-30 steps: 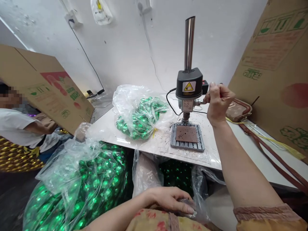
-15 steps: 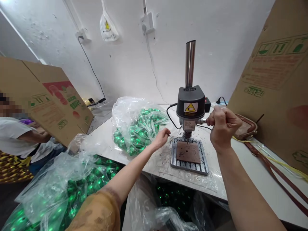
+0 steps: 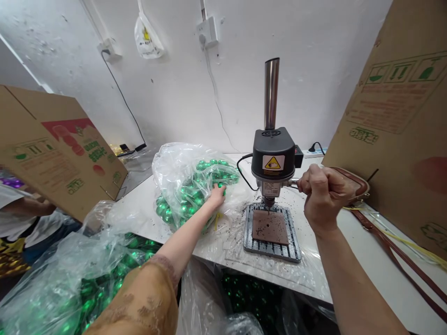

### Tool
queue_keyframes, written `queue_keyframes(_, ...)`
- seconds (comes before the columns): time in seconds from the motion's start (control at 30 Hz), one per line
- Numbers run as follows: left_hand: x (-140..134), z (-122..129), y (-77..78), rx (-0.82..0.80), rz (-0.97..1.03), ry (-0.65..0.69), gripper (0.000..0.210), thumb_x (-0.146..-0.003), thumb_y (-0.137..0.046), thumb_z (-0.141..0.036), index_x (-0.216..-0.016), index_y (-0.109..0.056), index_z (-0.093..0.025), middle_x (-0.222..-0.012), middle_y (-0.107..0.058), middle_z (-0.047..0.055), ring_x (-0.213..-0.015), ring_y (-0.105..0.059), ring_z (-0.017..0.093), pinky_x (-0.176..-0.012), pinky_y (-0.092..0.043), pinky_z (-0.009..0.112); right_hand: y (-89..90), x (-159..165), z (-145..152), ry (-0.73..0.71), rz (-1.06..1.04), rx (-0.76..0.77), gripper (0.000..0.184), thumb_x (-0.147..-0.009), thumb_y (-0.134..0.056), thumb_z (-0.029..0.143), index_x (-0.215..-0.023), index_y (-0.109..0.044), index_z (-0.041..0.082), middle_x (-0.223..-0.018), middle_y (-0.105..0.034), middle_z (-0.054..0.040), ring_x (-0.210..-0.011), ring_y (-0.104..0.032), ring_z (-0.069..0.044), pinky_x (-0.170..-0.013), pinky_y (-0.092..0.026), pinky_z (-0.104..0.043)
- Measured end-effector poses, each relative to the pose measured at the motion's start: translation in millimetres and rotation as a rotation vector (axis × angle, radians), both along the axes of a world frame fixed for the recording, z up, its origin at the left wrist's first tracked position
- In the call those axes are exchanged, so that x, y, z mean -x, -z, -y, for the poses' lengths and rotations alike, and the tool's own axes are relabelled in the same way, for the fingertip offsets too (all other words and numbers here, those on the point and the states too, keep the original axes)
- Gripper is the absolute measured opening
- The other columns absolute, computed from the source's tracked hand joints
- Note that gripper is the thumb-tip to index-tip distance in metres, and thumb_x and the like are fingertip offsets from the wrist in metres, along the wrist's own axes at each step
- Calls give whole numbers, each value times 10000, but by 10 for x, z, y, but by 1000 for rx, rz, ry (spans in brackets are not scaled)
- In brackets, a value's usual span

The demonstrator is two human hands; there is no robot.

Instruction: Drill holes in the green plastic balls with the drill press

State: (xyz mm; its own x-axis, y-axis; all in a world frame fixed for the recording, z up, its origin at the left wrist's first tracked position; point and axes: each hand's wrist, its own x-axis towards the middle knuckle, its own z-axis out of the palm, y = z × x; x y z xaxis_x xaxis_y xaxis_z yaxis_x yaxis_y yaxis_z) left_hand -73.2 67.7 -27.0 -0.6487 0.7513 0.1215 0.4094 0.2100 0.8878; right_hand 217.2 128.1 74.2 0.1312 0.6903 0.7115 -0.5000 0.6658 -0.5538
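Observation:
My left hand (image 3: 217, 195) is at the right side of a clear plastic bag (image 3: 171, 160), fingers apart and touching the shiny green balls (image 3: 190, 193) in it; no ball is clearly gripped. My right hand (image 3: 321, 193) is wrapped around the feed handle (image 3: 292, 183) of a small black bench drill press (image 3: 273, 153), on its right side. Below the drill chuck (image 3: 268, 202), a brown square board (image 3: 270, 227) with a small dark hole lies on the slotted metal base (image 3: 293, 249). Dark shavings are scattered over the board and base.
A tall cardboard box (image 3: 394, 116) stands at right beside a brown strapped bag (image 3: 361, 184). Another box (image 3: 66, 153) leans at left, near a person's arm (image 3: 31, 206). Bagged green balls (image 3: 101, 284) lie below the white table (image 3: 216, 249). Power cords run behind the drill.
My left hand has moved left, from beside the drill base to the green balls in the bag. My right hand stays on the handle. The view has shifted slightly.

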Motion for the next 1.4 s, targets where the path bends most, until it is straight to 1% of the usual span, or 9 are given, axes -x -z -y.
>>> queue_keyframes(0.1,-145,107,-48,-66,105,89,403,-840,-758,-330,-1204,-680,-177,-1045,-686,90,-960,-670,236,-902,-551,371,5,3,-5,-5,-2,-6,490,-880,-683,380,-503,-430,195,-447,-412,55,-417,-385,-66,-446,-302,-285)
queue_keyframes(0.2,-372,282,-81,-229,474,255,534,-914,-642,-430,-1394,-555,-210,-1039,-708,85,-828,-696,191,-800,-564,340,10,11,-12,-12,-13,-12,497,-881,-682,375,-501,-416,199,-445,-388,60,-411,-377,-68,-440,-293,-290)
queue_keyframes(0.3,-604,459,-82,-362,926,376,567,-906,-674,-445,-1407,-541,-215,-1090,-723,118,-859,-719,206,-780,-563,329,9,22,-16,-9,-34,-21,506,-880,-682,376,-498,-401,202,-448,-366,65,-410,-372,-66,-441,-284,-292)
queue_keyframes(0.4,-791,560,-22,-353,1074,370,532,-913,-703,-503,-1348,-583,-220,-1110,-726,116,-895,-719,212,-771,-567,320,7,26,-15,-1,-47,-22,501,-879,-684,363,-501,-394,207,-447,-342,69,-413,-375,-71,-447,-293,-299)
queue_keyframes(0.53,-961,584,112,-358,1087,376,491,-854,-816,-427,-1264,-625,-235,-1134,-710,79,-962,-718,210,-796,-581,313,11,17,-15,2,-40,-25,474,-886,-679,346,-512,-421,209,-455,-344,67,-424,-388,-77,-460,-306,-309)
queue_keyframes(0.73,-1066,552,243,-361,1084,357,493,-875,-795,-422,-1302,-625,-244,-1182,-708,81,-1022,-728,237,-909,-579,395,15,18,-31,-2,-47,-27,470,-886,-676,345,-520,-414,212,-450,-332,72,-420,-382,-76,-453,-287,-306)
queue_keyframes(0.9,-1072,443,370,-345,942,298,492,-743,-905,-295,-1176,-707,-172,-1112,-747,72,-963,-696,177,-941,-526,332,14,27,-22,4,-48,-29,464,-897,-665,351,-531,-412,218,-454,-316,68,-424,-365,-80,-460,-277,-313)
queue_keyframes(1.03,-1086,306,497,-325,814,239,552,-639,-963,-311,-1120,-734,-168,-1109,-759,70,-1011,-678,186,-997,-487,332,14,21,-13,14,-37,-40,470,-909,-653,361,-539,-397,225,-469,-314,58,-430,-354,-81,-460,-272,-318)
queue_keyframes(1.4,-1205,124,627,-265,502,408,634,-701,-910,-348,-1264,-676,-172,-1189,-740,98,-1069,-681,243,-999,-506,384,23,20,-32,48,3,-98,490,-932,-618,395,-561,-349,220,-481,-323,51,-434,-341,-77,-463,-306,-304)
